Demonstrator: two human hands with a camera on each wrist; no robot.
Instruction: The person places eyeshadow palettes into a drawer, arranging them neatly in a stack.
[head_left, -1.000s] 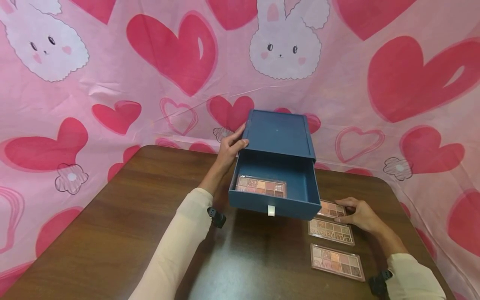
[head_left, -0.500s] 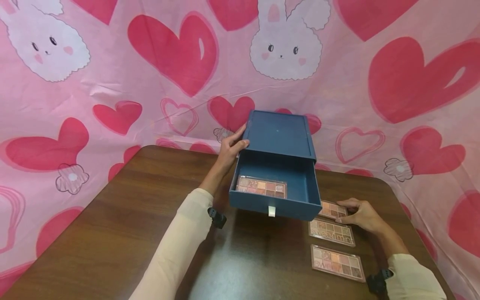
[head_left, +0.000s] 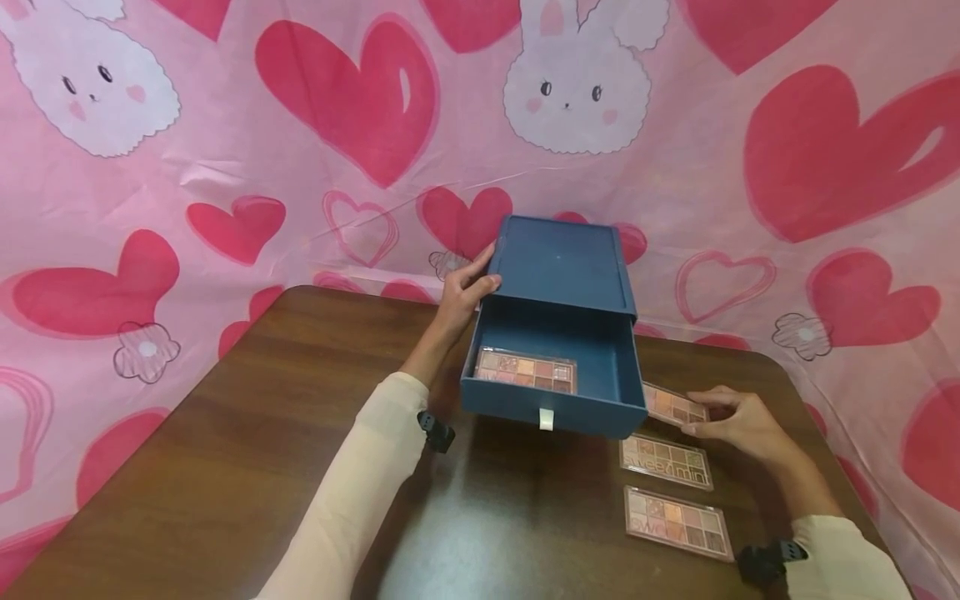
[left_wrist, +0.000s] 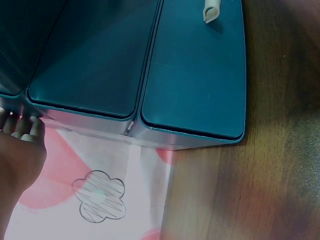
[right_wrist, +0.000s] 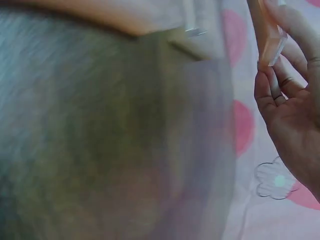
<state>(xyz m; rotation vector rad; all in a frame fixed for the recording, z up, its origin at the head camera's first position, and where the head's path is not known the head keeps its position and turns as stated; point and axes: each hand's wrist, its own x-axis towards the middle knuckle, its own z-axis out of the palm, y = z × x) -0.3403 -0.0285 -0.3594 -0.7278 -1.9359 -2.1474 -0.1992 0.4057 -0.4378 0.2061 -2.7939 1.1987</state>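
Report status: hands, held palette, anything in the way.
Left hand grips case. Right hand pinches palette. Open drawer partly hides that palette in head view.

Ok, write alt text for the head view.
A person's right hand pinches a makeup palette beside a blue box held by the left hand, its drawer open. One palette lies in the drawer; two more lie on the table.

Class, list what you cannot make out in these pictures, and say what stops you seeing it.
- Head view: left end of the held palette in the right hand, hidden behind the drawer.
- Head view: front edge of the inner palette, hidden by the drawer's front wall.
- Left wrist view: part of the left hand, cut off by the left edge.
- Right wrist view: whatever fills the left side, too blurred.
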